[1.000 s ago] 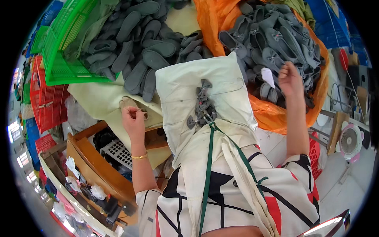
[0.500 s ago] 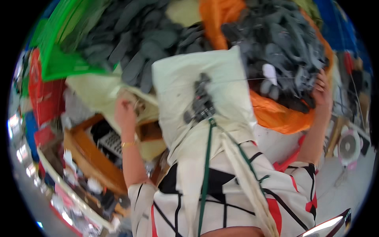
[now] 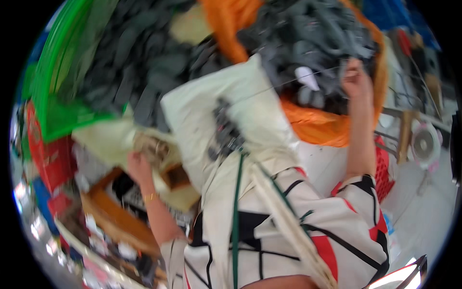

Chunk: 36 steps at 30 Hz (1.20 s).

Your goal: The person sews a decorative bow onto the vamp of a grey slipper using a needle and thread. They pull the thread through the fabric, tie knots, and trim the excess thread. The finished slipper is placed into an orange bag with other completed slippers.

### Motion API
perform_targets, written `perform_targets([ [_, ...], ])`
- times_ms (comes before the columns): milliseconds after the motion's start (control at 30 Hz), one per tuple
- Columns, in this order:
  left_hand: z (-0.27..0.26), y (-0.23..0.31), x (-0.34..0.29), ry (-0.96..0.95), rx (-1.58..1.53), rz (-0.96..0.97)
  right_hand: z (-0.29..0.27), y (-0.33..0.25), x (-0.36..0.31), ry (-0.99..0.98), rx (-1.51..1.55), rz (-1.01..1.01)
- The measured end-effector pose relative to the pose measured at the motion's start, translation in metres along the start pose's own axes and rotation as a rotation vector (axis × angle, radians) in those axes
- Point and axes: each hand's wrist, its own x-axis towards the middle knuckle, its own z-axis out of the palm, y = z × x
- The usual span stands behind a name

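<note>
A pale cushion (image 3: 207,96) lies in front of me, tilted, with a small bundle of dark grey pieces (image 3: 226,130) on it. From this bundle a thin thread (image 3: 269,89) runs up to the right. It ends at my right hand (image 3: 355,82), whose fingers are pinched together over a heap of grey shoe-part-like pieces (image 3: 308,38) in an orange sack (image 3: 320,127). My left hand (image 3: 139,168) is closed beside a crumpled brownish bundle (image 3: 153,148) left of the cushion. Blur hides whether anything is in its fingers.
A green crate (image 3: 62,118) stands at the far left, near a heap of flat, dark grey sole-shaped pieces (image 3: 127,72). Below are a red crate (image 3: 50,149) and a wooden drawer or box edge (image 3: 113,212). At right a small fan (image 3: 426,147) stands by a red basket (image 3: 384,171).
My right hand has moved left and farther up from the orange sack's right side. The thread now slopes upward. The whole view has shifted, and the cushion appears more tilted.
</note>
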Motion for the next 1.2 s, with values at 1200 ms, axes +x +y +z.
perform_targets([
  [1200,-0.031,0.179,-0.061,0.169,-0.265,0.691,0.168,0.270,-0.126,-0.659,-1.086,0.593],
])
